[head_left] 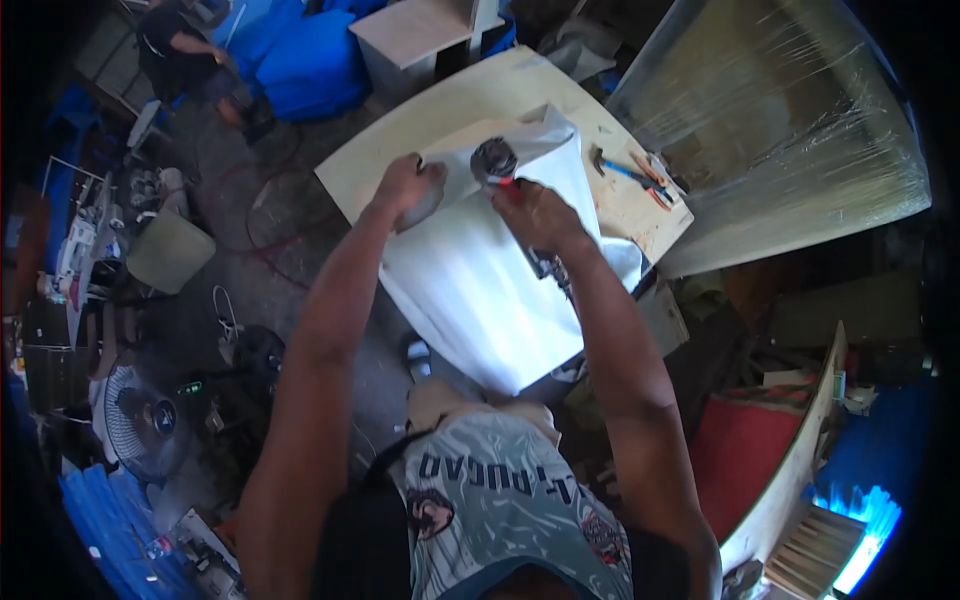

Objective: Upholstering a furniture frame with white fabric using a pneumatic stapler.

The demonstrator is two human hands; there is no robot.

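Note:
A white sheet of fabric or vinyl point(490, 290) drapes over a flat piece on the pale wooden table point(375, 145) and hangs down on my side. My left hand point(408, 190) is closed on its far left edge, fingers curled over the material. In my right hand point(540, 215) is a staple gun point(494, 160) with a dark round head and a red part, held over the sheet near its folded far edge. The sheet's far right corner is folded up. My right hand hides the tool's grip, and its lower end shows below my wrist.
A hammer point(625, 172) and orange-handled pliers point(660, 195) lie at the table's right. A plastic-wrapped panel point(780, 130) leans beyond them. To the left stand a fan point(145, 420), a stool point(170, 250) and a sewing machine point(78, 255). Another person point(185, 60) is at the far left.

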